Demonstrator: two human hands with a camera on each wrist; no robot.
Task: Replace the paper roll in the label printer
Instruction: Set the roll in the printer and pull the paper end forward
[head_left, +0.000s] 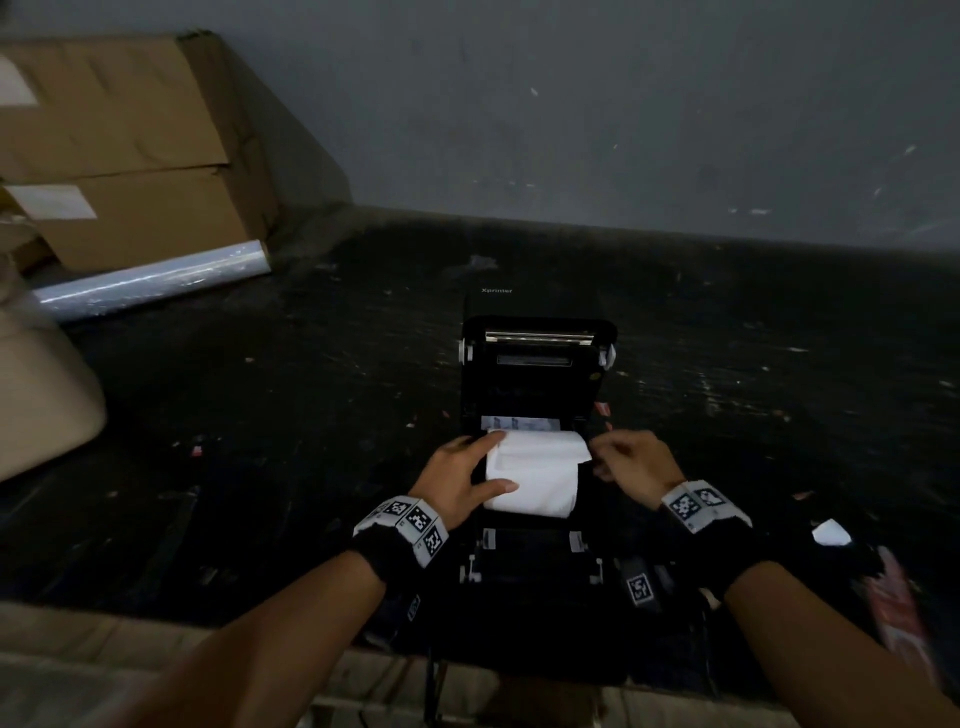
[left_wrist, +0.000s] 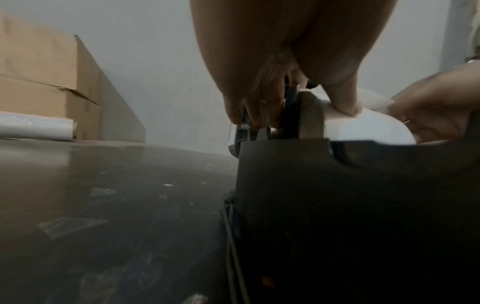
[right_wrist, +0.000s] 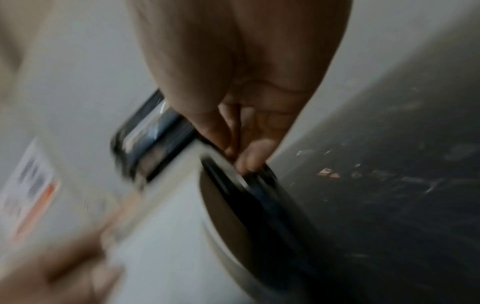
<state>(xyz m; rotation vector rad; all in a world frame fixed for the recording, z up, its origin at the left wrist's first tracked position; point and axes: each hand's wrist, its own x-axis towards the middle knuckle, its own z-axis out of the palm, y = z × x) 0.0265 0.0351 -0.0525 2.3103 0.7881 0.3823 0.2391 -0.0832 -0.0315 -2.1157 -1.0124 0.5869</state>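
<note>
Head view: paper roll (head_left: 532, 475) is sitting in the open bay of the label printer (head_left: 535, 364), lid standing upright behind it. Left hand (head_left: 460, 480) is spreading over the roll's left end, thumb lying across the white face, fingers (left_wrist: 255, 112) reaching down beside the black holder disc; they are wide, pressing, not curling round the roll. Right hand (head_left: 631, 467) is curling at the roll's right end; its fingers (right_wrist: 253, 158) are pinching the rim of the black disc there.

Risk, as judgement: the roll may be seating crooked if one side goes down first, or the loose leading edge may be folding under the thumb and jamming the feed.

Around: cardboard boxes (head_left: 119, 150) and a film roll (head_left: 156, 283) are lying far left on the table (head_left: 779, 364), well apart; paper scraps are littering it. Nothing is blocking the bay.
</note>
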